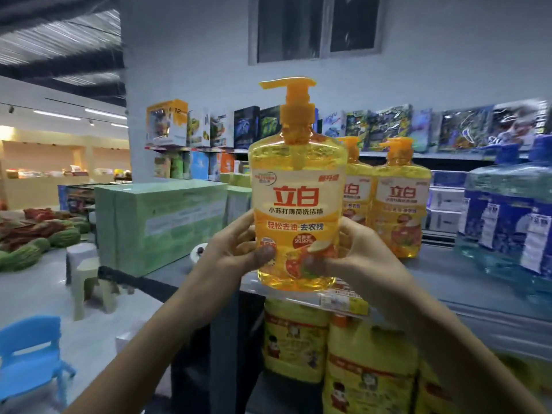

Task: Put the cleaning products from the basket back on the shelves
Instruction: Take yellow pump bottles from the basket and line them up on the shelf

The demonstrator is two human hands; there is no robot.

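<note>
Your left grip (pixel 236 249) and right grip (pixel 354 252) clasp one yellow pump bottle (pixel 295 201), not yet shelved beside matching bottles (pixel 400 201).

Wall (pixel 185 55): pale grey-blue and plain, it rises behind the shelving to the top of the view.
Window (pixel 298 25): set high in this wall, with a white frame and dark panes.
Ceiling (pixel 59 40): dark, with pale slats, at the upper left.
Light strips (pixel 56 115): long and bright, under the ceiling at the left (the far area below them looks warm and yellowish).
Floor (pixel 35 288): pale and smooth, seen at the left.
Blue chair (pixel 33 354): small, plastic, in the lower left corner.
Stools (pixel 92 288): two small pale ones, close together, near the left end of the shelf.
Shelf (pixel 448 282): a grey board that runs to the right, with a higher board behind it along the wall.
</note>
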